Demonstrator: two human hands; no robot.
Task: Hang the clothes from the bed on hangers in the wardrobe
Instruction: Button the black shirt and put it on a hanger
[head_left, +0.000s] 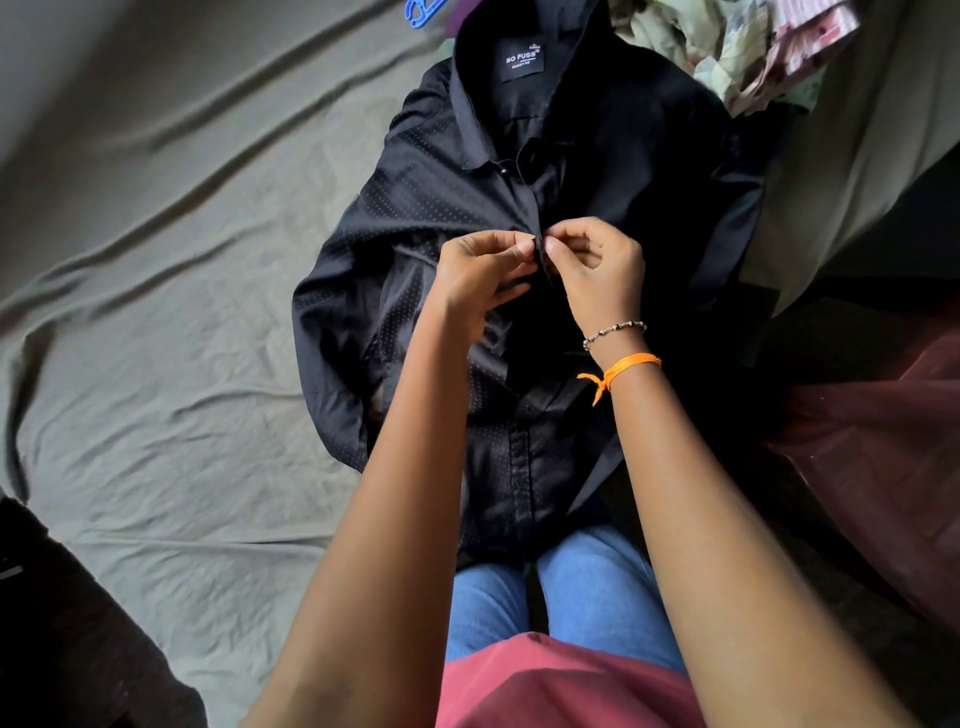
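Lying collar-away on the bed, the black shirt looks thin, limp and a little slick, so it should weigh next to nothing yet slump and slide wherever it is unsupported. The left hand and right hand meet at mid-placket, each pinching the shirt's front edge between thumb and fingertips, apparently at a button. For lifting, the stiffer collar or shoulder seams look the best hold. A blue hanger peeks in beyond the collar.
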